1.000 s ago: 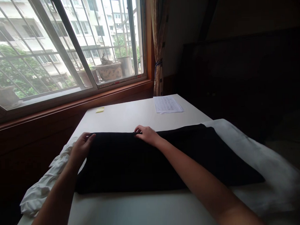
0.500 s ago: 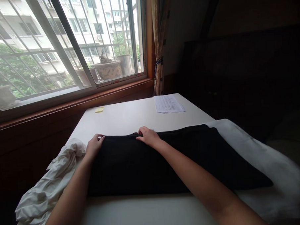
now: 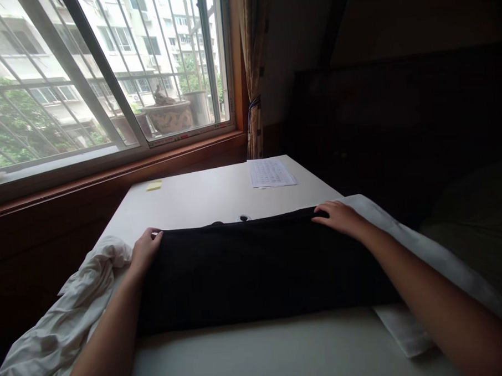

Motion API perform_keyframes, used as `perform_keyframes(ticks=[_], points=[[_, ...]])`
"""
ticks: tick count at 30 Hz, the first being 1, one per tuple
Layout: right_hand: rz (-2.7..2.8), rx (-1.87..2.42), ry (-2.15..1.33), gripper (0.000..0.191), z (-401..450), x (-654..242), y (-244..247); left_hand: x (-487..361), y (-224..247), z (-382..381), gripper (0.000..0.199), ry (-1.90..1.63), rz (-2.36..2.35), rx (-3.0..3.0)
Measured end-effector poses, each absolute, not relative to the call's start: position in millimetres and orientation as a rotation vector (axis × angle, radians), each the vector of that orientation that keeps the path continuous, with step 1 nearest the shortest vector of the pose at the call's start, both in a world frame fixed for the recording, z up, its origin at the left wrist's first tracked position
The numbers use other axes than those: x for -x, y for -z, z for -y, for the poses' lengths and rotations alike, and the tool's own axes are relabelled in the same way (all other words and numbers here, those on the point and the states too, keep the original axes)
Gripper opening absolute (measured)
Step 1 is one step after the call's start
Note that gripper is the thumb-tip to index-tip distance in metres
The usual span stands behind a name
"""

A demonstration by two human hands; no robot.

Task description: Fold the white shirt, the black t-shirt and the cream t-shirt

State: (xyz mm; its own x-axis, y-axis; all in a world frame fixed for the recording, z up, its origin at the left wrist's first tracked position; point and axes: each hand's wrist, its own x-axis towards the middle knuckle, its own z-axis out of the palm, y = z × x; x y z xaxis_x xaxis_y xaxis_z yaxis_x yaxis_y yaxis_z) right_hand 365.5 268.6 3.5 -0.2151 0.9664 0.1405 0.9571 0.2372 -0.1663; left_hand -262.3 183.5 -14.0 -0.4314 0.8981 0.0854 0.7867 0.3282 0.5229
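A black piece of folded cloth (image 3: 246,271), perhaps a garment, lies wide across the white table (image 3: 201,195). At its far left corner my left hand (image 3: 148,249) is closed, with thumb and fingers pinching the edge. My right hand (image 3: 339,216) grips the same far edge near its right end, thumb and fingers closed on it. The far edge runs fairly straight between the two hands. Just beyond its middle, a small round black-and-white item (image 3: 244,217) pokes out, partly hidden by the cloth.
Crumpled white cloth (image 3: 85,295) lies along the table's left side. Another white cloth (image 3: 403,242) spreads on the right, partly under the black one. Printed papers (image 3: 272,172) and a yellow sticky note (image 3: 154,185) sit toward the back. A barred window (image 3: 146,70) is behind.
My right hand has slid right along the far edge, from near the middle to the right end. The left hand still holds its corner. The view has shifted slightly right.
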Motion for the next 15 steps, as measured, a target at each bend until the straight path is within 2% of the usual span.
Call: perform_keyframes(ticks=[3,7,9,15], points=[[2.169,1.842,-0.223,0.030,-271.7,-408.9,-1.4,260.8,13.8,-183.5,0.030,-0.739,-2.389,-1.521],[1.870,1.756,-0.774,0.031,-264.8,-428.2,-1.6,259.8,14.9,-183.3,0.029,-0.743,-2.394,-1.515],[1.652,1.677,-0.921,0.034,-259.2,-426.6,-4.0,260.1,16.0,-183.3,0.028,-0.749,-2.392,-1.513],[1.428,1.701,-0.694,0.037,-254.5,-407.1,-16.8,263.5,18.6,-184.9,0.027,-0.748,-2.407,-1.507]])
